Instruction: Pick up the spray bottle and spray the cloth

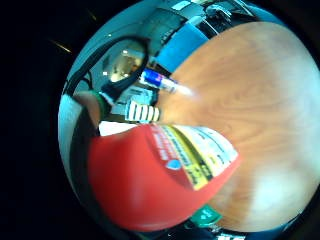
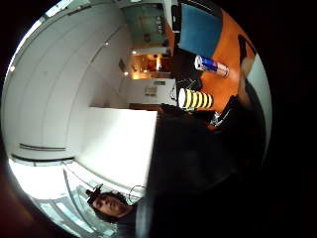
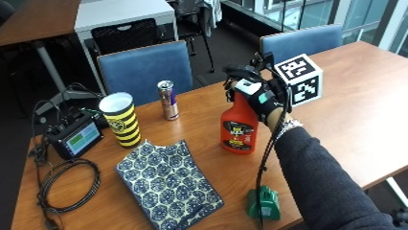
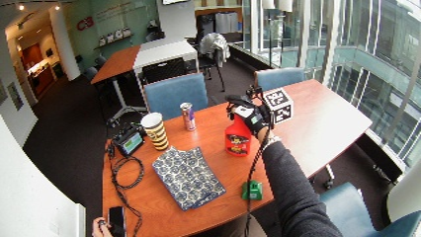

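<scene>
One gloved right hand [image 3: 258, 93] was wrapped around the neck and trigger head of the red bottle [image 3: 239, 127], fingers curled about it. The bottle stood upright near the middle of the wooden bench [image 3: 357, 100]; whether its base touched the wood or hung just above it could not be told. In the little-finger palm view the bottle's red body and yellow label [image 1: 195, 152] filled the space close to the palm, with the bench beyond it. The cloth [image 3: 167, 184], blue with a white pattern, lay flat on the bench, apart from the bottle and nearer the front edge. Behind the cloth stood a yellow-and-black striped cup [image 3: 121, 119], and beside that a slim can [image 3: 168, 99]. A small screen device [image 3: 74, 135] and coiled cable [image 3: 67, 184] sat at the bench's end. A green block [image 3: 264, 203] lay near the front edge, below the sleeve [image 3: 319, 177].
</scene>
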The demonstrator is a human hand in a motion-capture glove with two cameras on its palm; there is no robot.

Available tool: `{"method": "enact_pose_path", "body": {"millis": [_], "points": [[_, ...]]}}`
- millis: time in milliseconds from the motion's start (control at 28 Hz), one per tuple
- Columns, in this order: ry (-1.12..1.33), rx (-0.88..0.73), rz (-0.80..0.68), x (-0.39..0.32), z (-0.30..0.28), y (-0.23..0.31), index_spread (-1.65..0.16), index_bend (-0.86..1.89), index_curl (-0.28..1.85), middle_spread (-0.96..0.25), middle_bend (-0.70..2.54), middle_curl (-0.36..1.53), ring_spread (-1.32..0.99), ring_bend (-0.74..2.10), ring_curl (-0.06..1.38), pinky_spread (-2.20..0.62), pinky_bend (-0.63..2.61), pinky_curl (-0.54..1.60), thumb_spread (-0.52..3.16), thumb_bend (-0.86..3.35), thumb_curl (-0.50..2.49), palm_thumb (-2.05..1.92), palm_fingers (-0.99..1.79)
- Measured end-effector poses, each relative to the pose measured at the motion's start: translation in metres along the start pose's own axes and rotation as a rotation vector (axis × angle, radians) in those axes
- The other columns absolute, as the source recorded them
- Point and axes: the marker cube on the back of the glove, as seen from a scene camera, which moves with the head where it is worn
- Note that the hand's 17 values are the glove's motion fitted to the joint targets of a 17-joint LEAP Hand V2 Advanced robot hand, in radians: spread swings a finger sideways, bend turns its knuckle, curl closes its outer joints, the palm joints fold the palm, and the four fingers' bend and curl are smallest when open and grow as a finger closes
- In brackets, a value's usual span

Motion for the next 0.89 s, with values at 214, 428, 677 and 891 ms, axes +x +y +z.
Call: {"method": "enact_pose_path", "body": {"millis": [214, 428, 677, 891], "points": [[0.015, 0.005, -0.033, -0.014, 0.0, -0.012, -0.33, 0.26, 0.5, -0.26, 0.48, 0.51, -0.25, 0.5, 0.46, -0.2, 0.34, 0.29, 0.33, -0.04, 0.63, 1.02, 1.36], [0.017, -0.003, -0.074, -0.028, 0.001, -0.015, -0.34, 0.28, 0.53, -0.27, 0.52, 0.52, -0.26, 0.55, 0.47, -0.26, 0.36, 0.33, 0.28, -0.03, 0.65, 1.0, 1.38], [0.021, 0.017, -0.117, -0.041, 0.001, -0.013, -0.34, 0.28, 0.55, -0.26, 0.54, 0.53, -0.27, 0.57, 0.48, -0.3, 0.39, 0.35, 0.25, -0.03, 0.68, 0.98, 1.36], [0.012, 0.032, -0.14, -0.026, 0.003, -0.015, -0.35, 0.28, 0.57, -0.26, 0.57, 0.54, -0.27, 0.58, 0.49, -0.31, 0.4, 0.36, 0.24, -0.03, 0.7, 0.97, 1.36]]}}
